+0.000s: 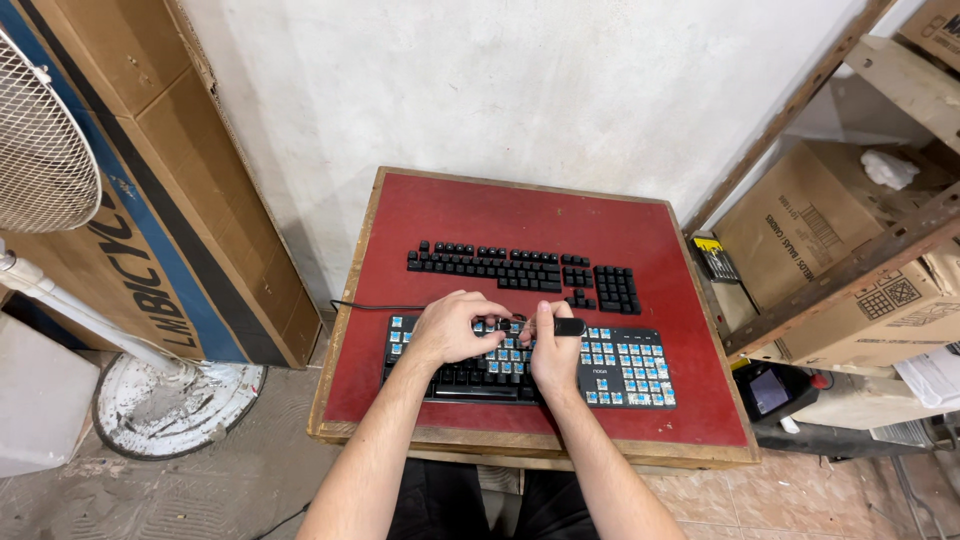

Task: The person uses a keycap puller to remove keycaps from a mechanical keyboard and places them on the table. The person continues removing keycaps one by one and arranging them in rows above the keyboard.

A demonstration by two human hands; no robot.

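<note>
A black keyboard (620,375) lies on the near part of a red table top (450,215). Many of its caps are off, showing blue switches; some black caps remain in its middle. My left hand (450,328) rests on the keyboard's upper left, fingers curled onto the keys. My right hand (553,350) is beside it and grips a small black keycap puller (568,327) at the top row. The removed black keycaps (500,267) are laid out in keyboard order further back on the table.
A white wall is behind the table. Large cardboard boxes (140,180) and a white standing fan (40,150) with its round base (175,400) are at the left. Wooden shelving with boxes (800,225) stands at the right. A cable (365,306) leaves the keyboard leftward.
</note>
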